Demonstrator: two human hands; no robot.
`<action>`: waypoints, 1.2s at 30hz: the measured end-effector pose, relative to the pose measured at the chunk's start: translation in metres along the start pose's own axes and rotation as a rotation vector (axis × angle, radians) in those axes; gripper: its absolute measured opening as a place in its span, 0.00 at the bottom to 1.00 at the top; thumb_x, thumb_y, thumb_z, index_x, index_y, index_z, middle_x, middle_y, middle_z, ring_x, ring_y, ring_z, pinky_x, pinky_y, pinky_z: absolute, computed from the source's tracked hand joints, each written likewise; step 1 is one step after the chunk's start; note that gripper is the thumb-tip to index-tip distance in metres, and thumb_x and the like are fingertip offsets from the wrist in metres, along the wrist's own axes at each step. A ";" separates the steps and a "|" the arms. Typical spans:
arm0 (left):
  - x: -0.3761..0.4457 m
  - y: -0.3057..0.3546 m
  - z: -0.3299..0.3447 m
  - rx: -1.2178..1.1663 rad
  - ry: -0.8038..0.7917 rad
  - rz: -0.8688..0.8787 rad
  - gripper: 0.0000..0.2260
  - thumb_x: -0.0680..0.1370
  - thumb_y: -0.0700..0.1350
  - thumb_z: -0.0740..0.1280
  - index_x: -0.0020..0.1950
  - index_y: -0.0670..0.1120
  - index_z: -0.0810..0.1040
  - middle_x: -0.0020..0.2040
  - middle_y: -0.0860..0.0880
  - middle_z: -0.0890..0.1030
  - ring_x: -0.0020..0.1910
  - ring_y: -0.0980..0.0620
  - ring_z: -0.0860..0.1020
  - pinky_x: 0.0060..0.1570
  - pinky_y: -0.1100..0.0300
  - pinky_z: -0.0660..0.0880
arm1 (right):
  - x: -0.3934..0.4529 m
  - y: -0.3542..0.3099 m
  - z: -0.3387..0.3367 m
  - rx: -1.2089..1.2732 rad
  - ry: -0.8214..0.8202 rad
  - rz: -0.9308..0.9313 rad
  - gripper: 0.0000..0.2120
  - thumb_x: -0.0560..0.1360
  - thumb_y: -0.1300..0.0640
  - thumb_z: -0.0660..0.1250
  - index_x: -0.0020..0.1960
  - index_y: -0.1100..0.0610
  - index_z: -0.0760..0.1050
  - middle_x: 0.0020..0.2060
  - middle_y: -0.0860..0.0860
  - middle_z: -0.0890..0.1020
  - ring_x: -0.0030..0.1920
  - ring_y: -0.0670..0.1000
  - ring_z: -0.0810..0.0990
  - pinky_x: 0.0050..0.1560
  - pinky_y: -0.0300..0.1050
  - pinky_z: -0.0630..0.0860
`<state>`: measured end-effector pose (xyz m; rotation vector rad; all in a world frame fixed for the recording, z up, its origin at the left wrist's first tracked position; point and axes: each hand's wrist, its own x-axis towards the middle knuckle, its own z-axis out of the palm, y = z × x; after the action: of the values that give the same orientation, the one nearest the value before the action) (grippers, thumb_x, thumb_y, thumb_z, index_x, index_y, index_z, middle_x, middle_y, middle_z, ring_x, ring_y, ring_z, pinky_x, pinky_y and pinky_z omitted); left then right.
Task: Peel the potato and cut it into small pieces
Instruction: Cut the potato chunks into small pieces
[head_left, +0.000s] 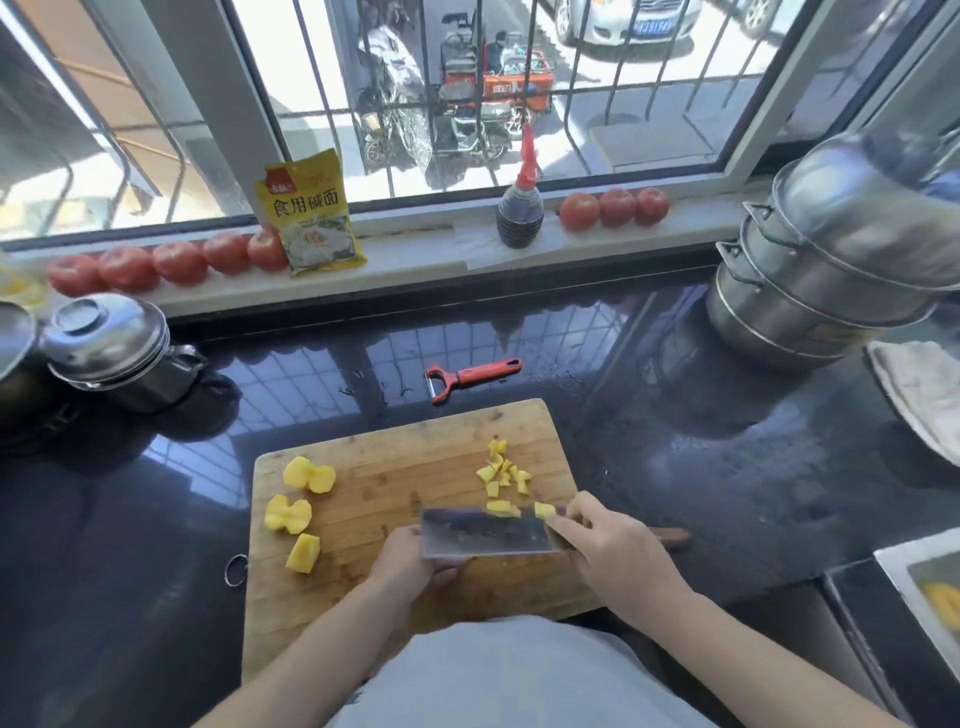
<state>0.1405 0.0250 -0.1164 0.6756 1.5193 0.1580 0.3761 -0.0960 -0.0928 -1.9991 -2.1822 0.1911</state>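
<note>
At the lower centre of the frame a rectangular wooden cutting board (395, 467) lies on the glossy black tabletop (675, 467). The right hand (618, 551) has its grip curled round the handle end of a broad steel cleaver (485, 532), forefinger along the blade. The left hand (410, 561) sits behind the blade; whether its grip is holding anything, I cannot tell. Small yellow potato cubes (501, 475) are scattered just above the cleaver, right of the board's middle. Three larger peeled potato chunks (301, 506) lie on the board's left part, well apart from the cubes. A red-handled peeler (467, 378) rests on the tabletop just beyond the board's top edge
</note>
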 end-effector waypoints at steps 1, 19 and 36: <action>0.000 0.003 -0.005 -0.033 -0.046 -0.017 0.11 0.82 0.32 0.63 0.59 0.37 0.84 0.54 0.37 0.87 0.55 0.38 0.86 0.57 0.46 0.83 | 0.001 0.000 -0.001 -0.059 0.003 -0.012 0.16 0.67 0.67 0.72 0.52 0.54 0.81 0.43 0.50 0.76 0.27 0.49 0.71 0.27 0.44 0.74; -0.032 0.028 0.034 1.379 -0.187 0.749 0.26 0.82 0.39 0.60 0.80 0.48 0.62 0.70 0.44 0.67 0.67 0.42 0.67 0.69 0.49 0.66 | 0.028 -0.025 0.001 -0.268 0.223 -0.242 0.13 0.60 0.61 0.81 0.39 0.55 0.79 0.35 0.52 0.78 0.24 0.48 0.70 0.24 0.40 0.69; -0.038 0.044 0.026 1.019 -0.095 0.914 0.18 0.83 0.34 0.63 0.69 0.49 0.80 0.63 0.52 0.78 0.62 0.52 0.76 0.64 0.60 0.76 | 0.020 -0.022 0.014 -0.191 0.174 -0.186 0.11 0.67 0.64 0.73 0.39 0.53 0.73 0.35 0.51 0.73 0.28 0.50 0.69 0.26 0.44 0.71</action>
<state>0.1761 0.0342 -0.0643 2.1353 1.0190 0.0180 0.3501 -0.0780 -0.1010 -1.8082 -2.3295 -0.2152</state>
